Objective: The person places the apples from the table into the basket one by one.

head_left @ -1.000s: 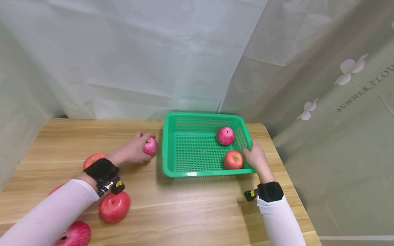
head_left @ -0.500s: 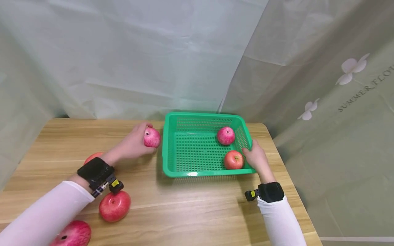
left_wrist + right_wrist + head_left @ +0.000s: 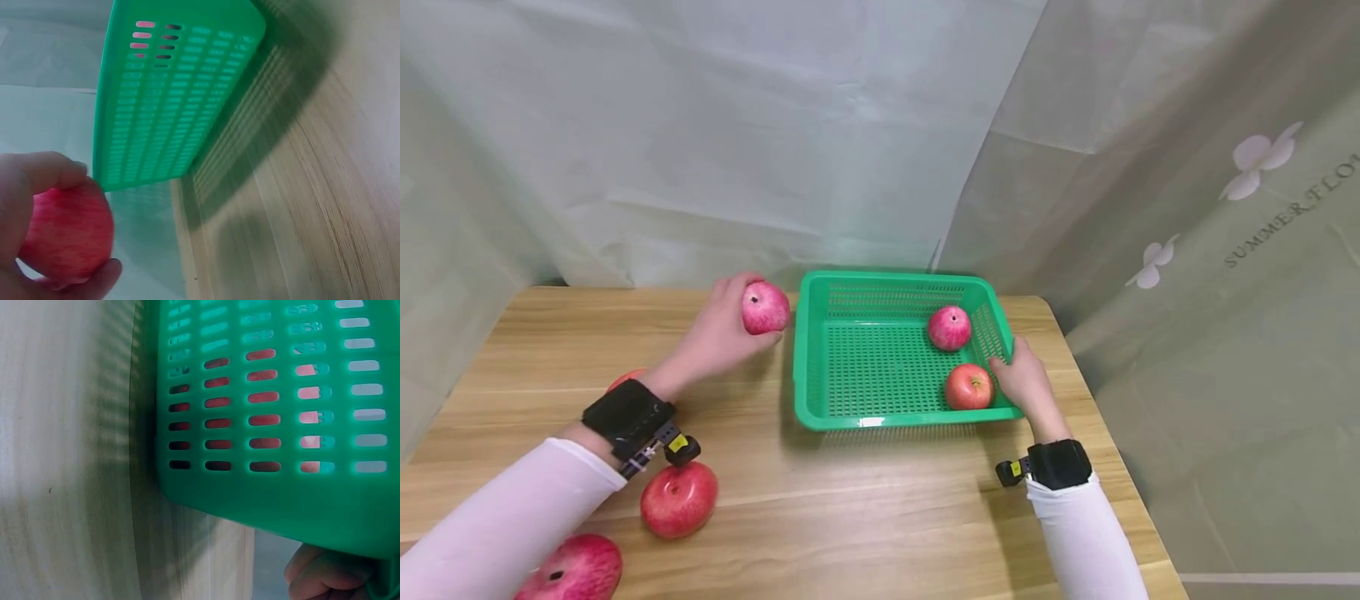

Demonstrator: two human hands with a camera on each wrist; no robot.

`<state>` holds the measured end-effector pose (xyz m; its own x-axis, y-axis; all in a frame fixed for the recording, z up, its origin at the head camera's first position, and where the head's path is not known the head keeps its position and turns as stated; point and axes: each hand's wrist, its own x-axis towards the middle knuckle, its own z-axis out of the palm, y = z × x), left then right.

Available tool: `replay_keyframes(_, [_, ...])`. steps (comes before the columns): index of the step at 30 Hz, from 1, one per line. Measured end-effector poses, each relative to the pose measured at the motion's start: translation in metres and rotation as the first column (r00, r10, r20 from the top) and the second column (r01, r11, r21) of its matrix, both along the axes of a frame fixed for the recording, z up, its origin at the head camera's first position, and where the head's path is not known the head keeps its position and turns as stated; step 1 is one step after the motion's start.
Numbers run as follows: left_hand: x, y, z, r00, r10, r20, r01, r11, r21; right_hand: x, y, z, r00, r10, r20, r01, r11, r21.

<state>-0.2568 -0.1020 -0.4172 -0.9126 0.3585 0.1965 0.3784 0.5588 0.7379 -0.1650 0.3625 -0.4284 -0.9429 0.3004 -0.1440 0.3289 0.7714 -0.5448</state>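
A pinkish-red apple [image 3: 766, 307] is held in my left hand [image 3: 718, 329], fingers behind it and thumb in front, just left of the green basket [image 3: 802, 358]. In the left wrist view the same apple [image 3: 70, 231] sits between thumb and fingers, above table height beside the basket's slotted wall [image 3: 169, 94]. My right hand [image 3: 1026, 382] grips the basket's right rim, thumb inside. Inside the basket, at its right end, lie a pink apple [image 3: 950, 328] and an orange-red apple [image 3: 968, 387]. The right wrist view shows curled fingers [image 3: 328, 575] under the rim.
On the wooden table [image 3: 865, 517], a red apple [image 3: 679, 500] lies below my left wrist and a darker one [image 3: 576, 570] near the front left. Another apple [image 3: 627, 379] is mostly hidden behind the left forearm. A pale curtain [image 3: 760, 150] hangs behind the table.
My left hand has lifted the apple off the table and moved it up and toward the back, staying left of the basket. The right hand and basket have stayed in place.
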Motion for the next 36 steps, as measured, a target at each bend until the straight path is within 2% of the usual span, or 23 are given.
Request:
replay_keyframes(6, [0.002,0.009,0.005,0.999,0.021,-0.028,-0.02,0.999,0.032,0.0,0.0,0.0,1.0,0.006,0.003,-0.006,1.0,0.012])
replay_keyframes(17, [0.0,0.034,0.013,0.999,-0.028,-0.042,0.031,0.998,0.054,-0.004,0.0,-0.002,1.0,-0.003,-0.013,0.003,1.0,0.01])
replay_keyframes(26, [-0.001,0.063,0.021,0.989,-0.077,-0.123,0.083,0.996,0.044,-0.002,0.0,-0.004,1.0,-0.02,-0.007,0.02,1.0,0.011])
replay_keyframes(36, [0.003,0.088,0.027,0.983,-0.136,-0.124,0.139,0.99,0.016,-0.003,0.0,-0.003,1.0,-0.018,-0.021,0.018,0.999,0.027])
